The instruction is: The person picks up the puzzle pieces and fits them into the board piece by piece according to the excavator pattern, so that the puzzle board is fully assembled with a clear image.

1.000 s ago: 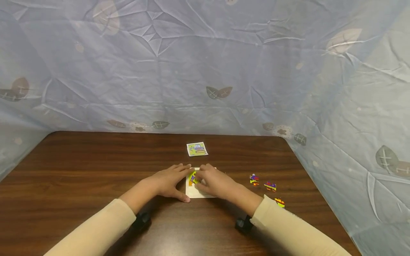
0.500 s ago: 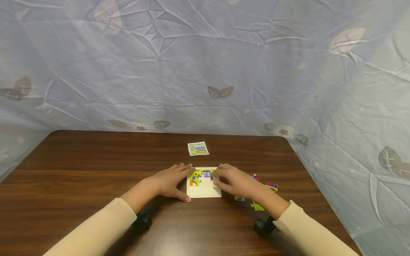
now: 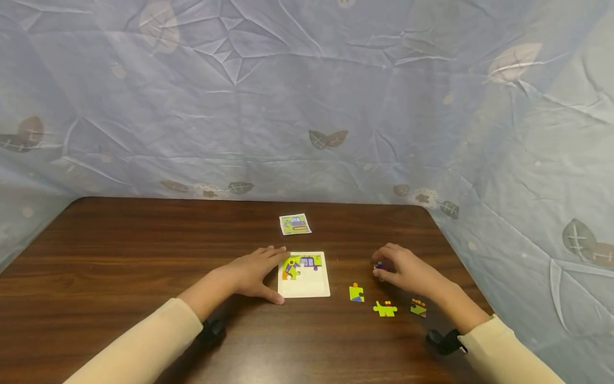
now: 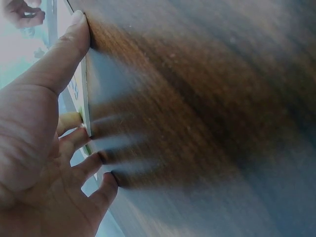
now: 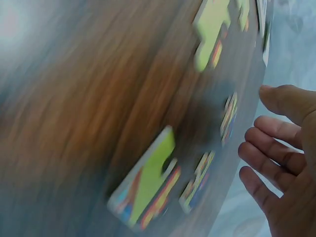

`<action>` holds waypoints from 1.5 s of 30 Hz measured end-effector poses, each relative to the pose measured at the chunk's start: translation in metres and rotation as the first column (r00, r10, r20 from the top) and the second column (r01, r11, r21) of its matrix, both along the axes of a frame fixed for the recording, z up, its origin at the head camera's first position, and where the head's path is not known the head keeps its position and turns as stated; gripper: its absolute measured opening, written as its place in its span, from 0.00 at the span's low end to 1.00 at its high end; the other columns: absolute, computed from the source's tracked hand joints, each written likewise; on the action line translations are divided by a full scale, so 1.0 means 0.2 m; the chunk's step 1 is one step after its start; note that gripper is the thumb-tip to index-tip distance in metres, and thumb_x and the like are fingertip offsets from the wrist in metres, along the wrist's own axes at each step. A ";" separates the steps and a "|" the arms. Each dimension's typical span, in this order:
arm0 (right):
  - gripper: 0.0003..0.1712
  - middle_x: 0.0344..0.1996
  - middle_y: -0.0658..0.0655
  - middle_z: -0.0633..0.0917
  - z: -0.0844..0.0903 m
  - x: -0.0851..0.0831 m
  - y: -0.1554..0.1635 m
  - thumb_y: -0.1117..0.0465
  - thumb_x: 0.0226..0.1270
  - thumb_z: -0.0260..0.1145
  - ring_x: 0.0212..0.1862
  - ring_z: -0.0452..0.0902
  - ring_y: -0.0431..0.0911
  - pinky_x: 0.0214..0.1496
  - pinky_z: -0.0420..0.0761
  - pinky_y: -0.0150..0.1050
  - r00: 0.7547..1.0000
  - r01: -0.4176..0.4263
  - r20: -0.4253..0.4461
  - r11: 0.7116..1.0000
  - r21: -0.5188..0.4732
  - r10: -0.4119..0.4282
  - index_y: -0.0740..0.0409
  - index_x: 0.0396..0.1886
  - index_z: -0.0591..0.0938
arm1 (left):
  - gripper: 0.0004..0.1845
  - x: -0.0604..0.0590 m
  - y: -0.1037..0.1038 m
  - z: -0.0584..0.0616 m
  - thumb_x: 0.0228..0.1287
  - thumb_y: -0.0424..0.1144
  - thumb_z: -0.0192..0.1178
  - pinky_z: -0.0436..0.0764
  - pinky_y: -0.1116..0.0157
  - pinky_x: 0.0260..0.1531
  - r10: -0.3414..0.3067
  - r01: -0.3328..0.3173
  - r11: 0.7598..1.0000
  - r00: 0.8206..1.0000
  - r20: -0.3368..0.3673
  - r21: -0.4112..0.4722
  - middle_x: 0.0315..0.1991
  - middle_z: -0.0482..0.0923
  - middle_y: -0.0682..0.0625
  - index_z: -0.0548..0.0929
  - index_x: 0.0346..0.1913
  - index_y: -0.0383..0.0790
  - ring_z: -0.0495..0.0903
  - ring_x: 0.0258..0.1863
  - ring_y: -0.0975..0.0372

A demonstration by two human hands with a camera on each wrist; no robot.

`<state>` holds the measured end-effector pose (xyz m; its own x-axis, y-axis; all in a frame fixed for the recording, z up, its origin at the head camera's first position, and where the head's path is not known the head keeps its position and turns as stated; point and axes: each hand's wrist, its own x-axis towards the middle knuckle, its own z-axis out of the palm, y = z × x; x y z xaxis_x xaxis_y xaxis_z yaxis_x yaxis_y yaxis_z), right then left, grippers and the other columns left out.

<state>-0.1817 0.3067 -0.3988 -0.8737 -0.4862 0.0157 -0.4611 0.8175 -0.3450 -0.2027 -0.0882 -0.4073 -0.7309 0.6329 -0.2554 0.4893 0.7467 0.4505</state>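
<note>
A white square puzzle tray (image 3: 307, 290) lies on the table, its upper row and left side filled with joined jigsaw pieces (image 3: 291, 266). My left hand (image 3: 251, 272) rests beside it, fingers spread, with fingertips and thumb at the tray's left edge. To the right, my right hand (image 3: 408, 272) hovers over a purple jigsaw piece (image 3: 378, 265) that it partly covers. In the right wrist view the thumb and fingers of this hand stand apart with nothing between them. Loose near it are a green piece with an orange knob (image 3: 356, 293), a plain green piece (image 3: 385, 309) and a striped-corner piece (image 3: 418, 307).
Behind the tray lies a small picture card (image 3: 295, 224) of a purple vehicle on green. The dark wooden table (image 3: 144, 240) ends at a hanging fabric sheet (image 3: 288, 106) at the back and right. Each wrist wears a black camera mount (image 3: 443, 341).
My right hand has left the tray and moved right to the loose pieces. A purple vehicle piece now shows in the tray's top row. The left hand stays put.
</note>
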 end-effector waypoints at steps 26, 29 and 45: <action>0.11 0.40 0.52 0.85 -0.06 0.01 0.10 0.59 0.69 0.74 0.43 0.82 0.44 0.46 0.86 0.44 0.998 0.039 -0.045 0.997 0.063 -0.036 0.59 0.45 0.85 | 0.58 0.00 0.00 0.00 0.58 0.62 0.75 0.58 0.36 0.80 0.002 -0.002 1.000 1.000 0.007 0.003 0.86 0.52 0.45 0.56 0.84 0.43 0.49 0.86 0.43; 0.10 0.39 0.51 0.84 -0.07 0.02 0.10 0.60 0.69 0.74 0.42 0.80 0.44 0.45 0.85 0.43 0.997 0.038 -0.065 0.995 0.091 -0.032 0.60 0.44 0.85 | 0.58 0.00 0.00 0.00 0.58 0.61 0.75 0.58 0.36 0.80 0.004 -0.004 1.000 1.000 0.009 0.002 0.86 0.52 0.45 0.56 0.84 0.43 0.49 0.86 0.43; 0.09 0.37 0.50 0.82 -0.04 -0.02 0.06 0.57 0.68 0.74 0.39 0.75 0.40 0.40 0.82 0.39 0.995 0.012 -0.097 0.987 0.163 0.004 0.57 0.40 0.84 | 0.58 -0.01 0.01 0.01 0.59 0.61 0.75 0.59 0.37 0.80 0.005 -0.004 1.000 1.000 0.023 -0.008 0.86 0.50 0.44 0.55 0.84 0.43 0.47 0.86 0.44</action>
<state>-0.1863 0.3184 -0.4073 -0.8739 -0.4856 0.0206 -0.4823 0.8611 -0.1610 -0.2045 -0.0858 -0.4055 -0.7276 0.6276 -0.2769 0.4757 0.7525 0.4555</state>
